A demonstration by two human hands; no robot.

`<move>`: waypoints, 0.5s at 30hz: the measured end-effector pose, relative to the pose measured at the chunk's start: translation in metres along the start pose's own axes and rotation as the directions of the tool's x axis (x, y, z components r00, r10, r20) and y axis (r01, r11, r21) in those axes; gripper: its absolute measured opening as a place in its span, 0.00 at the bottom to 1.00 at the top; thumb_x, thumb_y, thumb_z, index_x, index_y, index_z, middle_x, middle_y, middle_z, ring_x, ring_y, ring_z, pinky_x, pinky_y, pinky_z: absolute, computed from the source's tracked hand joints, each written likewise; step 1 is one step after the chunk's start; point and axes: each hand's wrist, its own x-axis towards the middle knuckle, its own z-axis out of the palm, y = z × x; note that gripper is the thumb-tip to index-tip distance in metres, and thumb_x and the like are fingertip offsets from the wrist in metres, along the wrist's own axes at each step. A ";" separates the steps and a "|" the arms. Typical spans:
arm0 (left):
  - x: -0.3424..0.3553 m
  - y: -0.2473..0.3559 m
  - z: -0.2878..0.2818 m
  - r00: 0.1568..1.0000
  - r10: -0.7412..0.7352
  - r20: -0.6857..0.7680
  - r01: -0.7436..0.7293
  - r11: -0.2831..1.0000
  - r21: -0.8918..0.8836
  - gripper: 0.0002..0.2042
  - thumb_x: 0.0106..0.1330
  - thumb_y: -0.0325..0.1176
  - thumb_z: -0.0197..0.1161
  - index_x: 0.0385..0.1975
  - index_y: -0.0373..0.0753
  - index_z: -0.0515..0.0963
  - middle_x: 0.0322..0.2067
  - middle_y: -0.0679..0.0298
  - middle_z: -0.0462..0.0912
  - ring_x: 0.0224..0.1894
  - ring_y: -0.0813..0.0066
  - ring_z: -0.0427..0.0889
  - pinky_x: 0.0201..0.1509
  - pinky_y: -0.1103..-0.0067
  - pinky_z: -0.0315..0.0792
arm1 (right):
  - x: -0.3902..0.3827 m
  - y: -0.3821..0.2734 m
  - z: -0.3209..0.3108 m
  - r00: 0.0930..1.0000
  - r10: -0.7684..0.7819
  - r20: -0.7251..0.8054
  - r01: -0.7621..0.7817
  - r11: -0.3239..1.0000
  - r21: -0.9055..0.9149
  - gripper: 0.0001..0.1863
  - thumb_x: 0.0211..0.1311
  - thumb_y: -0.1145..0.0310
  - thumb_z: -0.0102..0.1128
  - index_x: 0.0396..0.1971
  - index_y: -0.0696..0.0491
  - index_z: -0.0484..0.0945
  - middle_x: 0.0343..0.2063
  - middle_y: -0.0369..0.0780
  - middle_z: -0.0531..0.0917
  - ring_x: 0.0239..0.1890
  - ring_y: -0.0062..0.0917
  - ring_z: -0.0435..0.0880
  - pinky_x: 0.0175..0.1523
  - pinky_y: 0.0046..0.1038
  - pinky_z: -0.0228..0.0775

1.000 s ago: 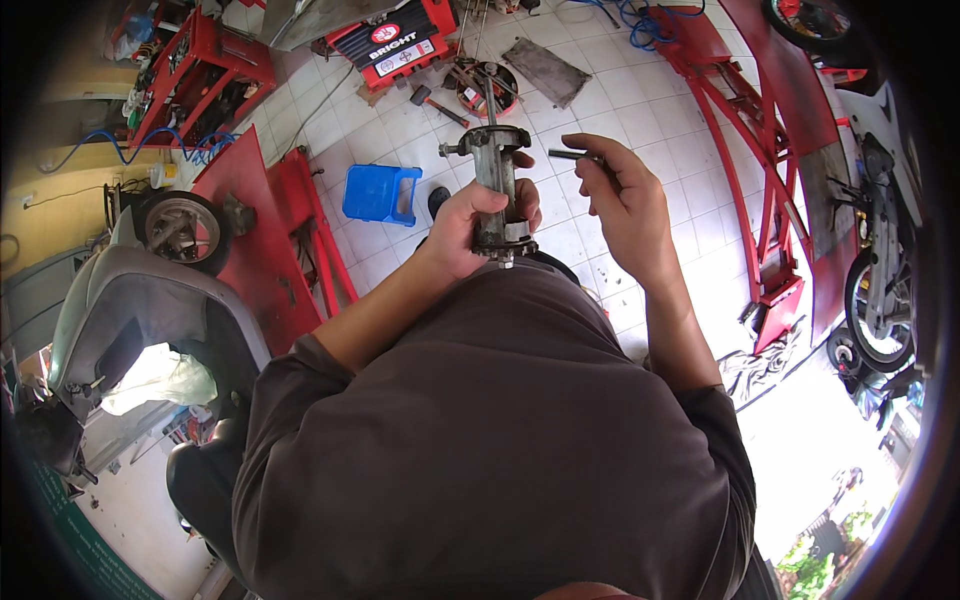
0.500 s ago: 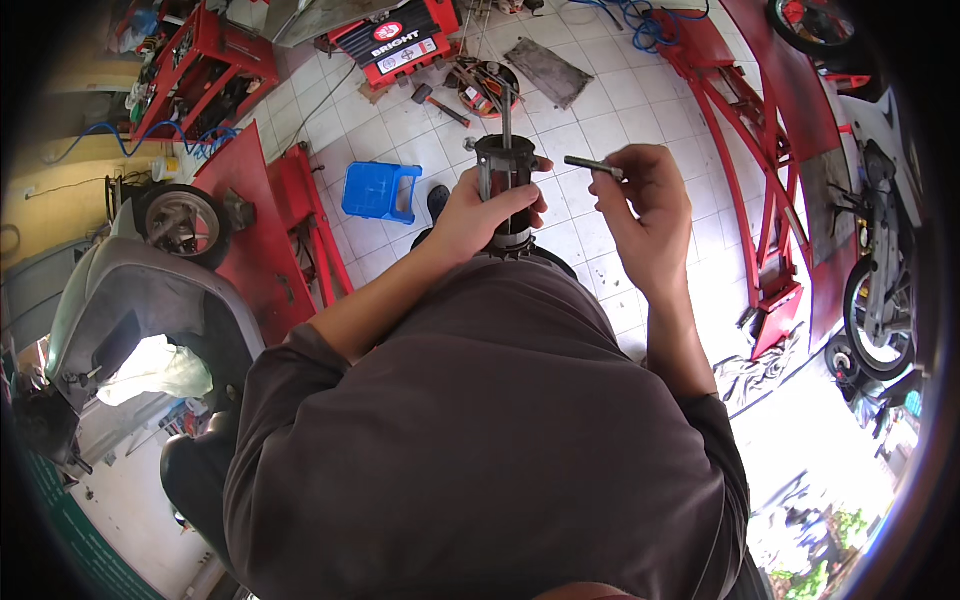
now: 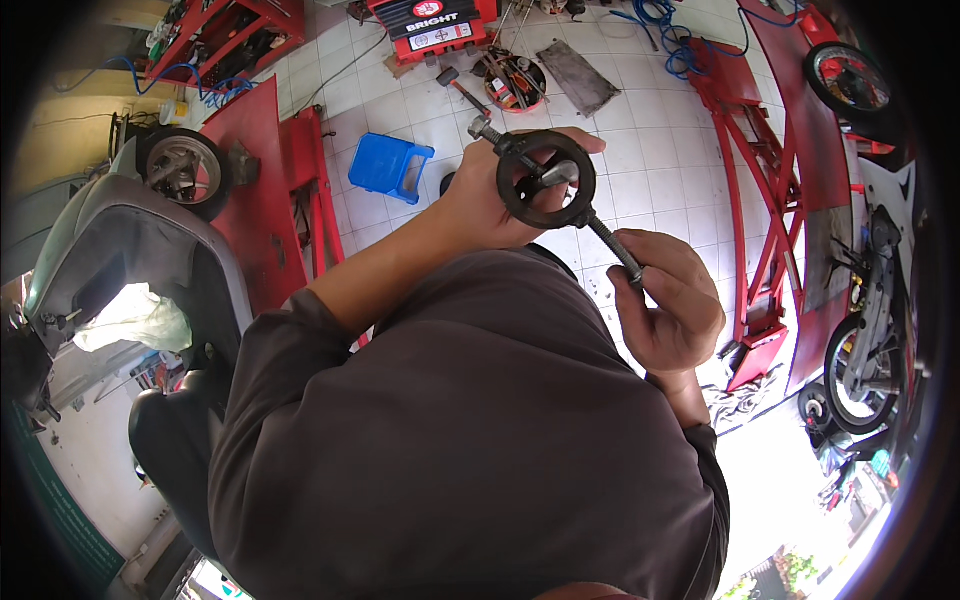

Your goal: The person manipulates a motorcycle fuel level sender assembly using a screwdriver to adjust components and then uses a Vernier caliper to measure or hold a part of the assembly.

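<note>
My left hand [image 3: 468,205] is wrapped round a dark cylindrical metal tool with its ring-shaped end [image 3: 508,196] facing up toward me. A metal rod end shows inside the ring. A bolt [image 3: 486,129] with a hexagonal head sticks out of the ring's far left side. On the near right side, a second threaded bolt [image 3: 613,243] meets the ring, its outer end pinched between the thumb and fingers of my right hand [image 3: 675,305]. How deep that bolt sits in the ring, I cannot tell. My left fingers are partly hidden behind the tool.
Ahead on the tiled floor are a blue stool [image 3: 378,163], a hammer [image 3: 463,92], a round tray of tools [image 3: 540,98] and a dark mat [image 3: 578,77]. Red lifts [image 3: 250,190] flank me; a grey scooter [image 3: 175,240] stands left, a motorcycle [image 3: 880,260] right.
The cylindrical tool has tipped so its ring end faces up toward me. My right hand has moved down, bringing the bolt from apart to the ring's side.
</note>
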 end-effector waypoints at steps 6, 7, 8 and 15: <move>0.001 -0.003 -0.021 0.982 0.165 -0.093 -0.155 0.982 0.108 0.20 0.68 0.37 0.55 0.54 0.30 0.67 0.44 0.58 0.75 0.42 0.72 0.77 0.45 0.77 0.72 | 0.013 0.002 0.020 0.999 0.020 0.040 -0.018 0.998 -0.059 0.24 0.44 0.82 0.71 0.39 0.56 0.67 0.32 0.50 0.83 0.32 0.40 0.85 0.32 0.31 0.79; 0.003 -0.004 -0.027 0.970 0.219 -0.104 -0.199 0.964 0.174 0.19 0.68 0.36 0.55 0.54 0.30 0.67 0.45 0.57 0.75 0.42 0.72 0.77 0.45 0.77 0.73 | 0.012 0.003 0.024 0.997 0.079 0.010 -0.079 0.996 -0.029 0.22 0.46 0.80 0.71 0.38 0.56 0.68 0.31 0.49 0.83 0.32 0.36 0.86 0.33 0.27 0.79; 0.005 -0.004 -0.032 0.956 0.273 -0.110 -0.241 0.941 0.238 0.18 0.67 0.34 0.54 0.53 0.30 0.68 0.46 0.57 0.75 0.42 0.72 0.78 0.44 0.77 0.73 | 0.013 0.003 0.027 0.987 0.163 -0.006 -0.163 0.986 -0.036 0.21 0.46 0.79 0.71 0.38 0.56 0.68 0.30 0.48 0.84 0.31 0.34 0.86 0.33 0.26 0.78; 0.008 -0.009 -0.072 0.962 0.245 -0.123 -0.209 0.945 0.253 0.13 0.66 0.25 0.53 0.49 0.30 0.69 0.48 0.53 0.76 0.40 0.70 0.79 0.41 0.76 0.75 | 0.034 0.006 0.057 0.844 0.534 -0.048 -0.535 0.832 -0.149 0.10 0.61 0.69 0.61 0.24 0.58 0.77 0.16 0.38 0.80 0.18 0.21 0.79 0.23 0.19 0.66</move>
